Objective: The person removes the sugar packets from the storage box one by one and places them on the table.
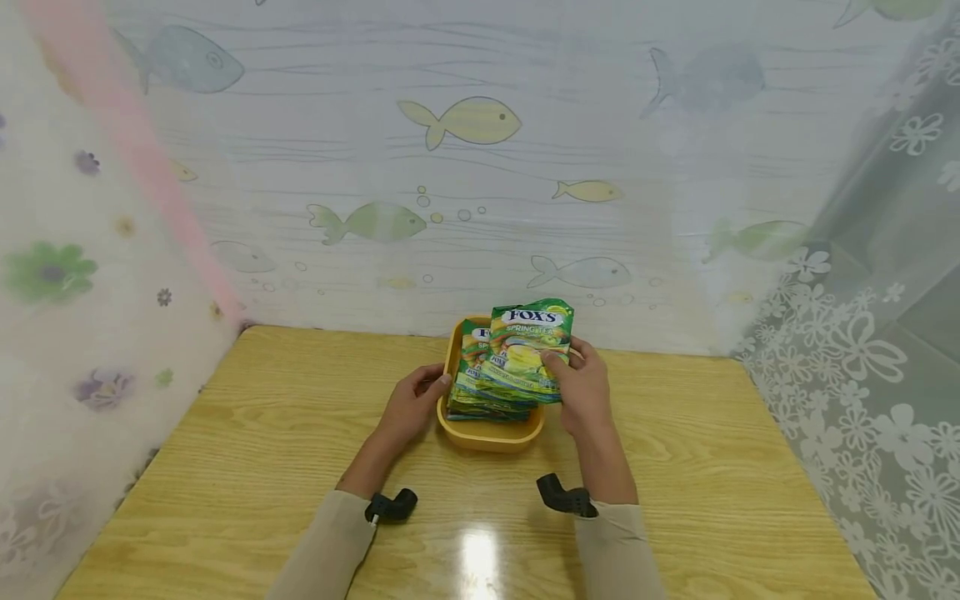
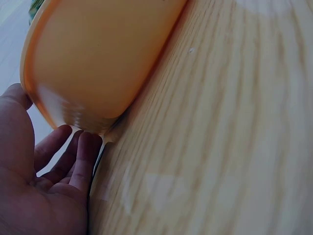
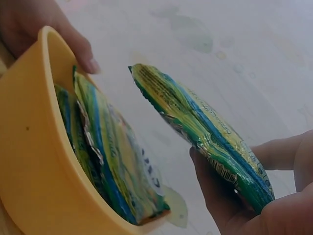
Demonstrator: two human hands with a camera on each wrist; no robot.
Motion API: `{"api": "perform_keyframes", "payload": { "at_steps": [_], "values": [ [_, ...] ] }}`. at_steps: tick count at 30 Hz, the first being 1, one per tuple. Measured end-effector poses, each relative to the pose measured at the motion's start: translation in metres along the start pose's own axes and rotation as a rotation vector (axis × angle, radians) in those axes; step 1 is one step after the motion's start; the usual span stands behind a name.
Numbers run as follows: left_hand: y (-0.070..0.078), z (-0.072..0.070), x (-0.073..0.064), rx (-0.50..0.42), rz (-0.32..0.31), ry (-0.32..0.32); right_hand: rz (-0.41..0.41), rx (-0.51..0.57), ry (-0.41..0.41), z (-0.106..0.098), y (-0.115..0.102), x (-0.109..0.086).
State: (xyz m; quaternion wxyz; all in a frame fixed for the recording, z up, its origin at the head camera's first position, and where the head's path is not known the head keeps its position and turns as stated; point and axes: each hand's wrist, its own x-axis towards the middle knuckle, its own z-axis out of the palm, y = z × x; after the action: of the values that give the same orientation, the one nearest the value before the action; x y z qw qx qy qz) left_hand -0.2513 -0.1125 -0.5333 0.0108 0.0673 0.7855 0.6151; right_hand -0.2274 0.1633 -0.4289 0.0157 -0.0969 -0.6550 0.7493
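Observation:
My right hand pinches a green and yellow Fox's Spring Tea candy packet by its right side, thumb on the front. The right wrist view shows this packet raised apart from the container, fingers behind it. Below and to its left, several like candy packets lie stacked inside a yellow plastic container. At the container's left side, my left hand grips the rim, its thumb over the edge. In the left wrist view its fingertips touch the outer wall.
The container stands on a wood-grain table, near its back edge. Behind hangs a pale curtain printed with fish. A sheer flowered curtain borders the right side.

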Motion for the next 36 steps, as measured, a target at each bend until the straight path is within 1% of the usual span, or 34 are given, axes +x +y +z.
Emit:
{"api": "perform_keyframes", "payload": {
  "at_steps": [6,14,21,28,36],
  "values": [
    [0.001,0.0,-0.001,0.005,-0.006,0.001,0.012,0.017,0.026,-0.012,-0.004,0.002],
    [0.001,0.001,0.0,0.002,-0.014,0.002,0.02,0.004,0.027,-0.028,-0.009,0.001],
    [0.004,-0.001,-0.002,-0.002,-0.018,-0.007,0.028,0.017,0.036,-0.039,-0.012,0.001],
    [0.004,-0.001,-0.003,0.004,-0.008,-0.01,0.047,0.041,0.057,-0.051,-0.014,0.001],
    [0.004,0.0,-0.002,0.006,-0.007,-0.001,0.043,0.06,0.065,-0.066,-0.014,0.002]
  ]
}}
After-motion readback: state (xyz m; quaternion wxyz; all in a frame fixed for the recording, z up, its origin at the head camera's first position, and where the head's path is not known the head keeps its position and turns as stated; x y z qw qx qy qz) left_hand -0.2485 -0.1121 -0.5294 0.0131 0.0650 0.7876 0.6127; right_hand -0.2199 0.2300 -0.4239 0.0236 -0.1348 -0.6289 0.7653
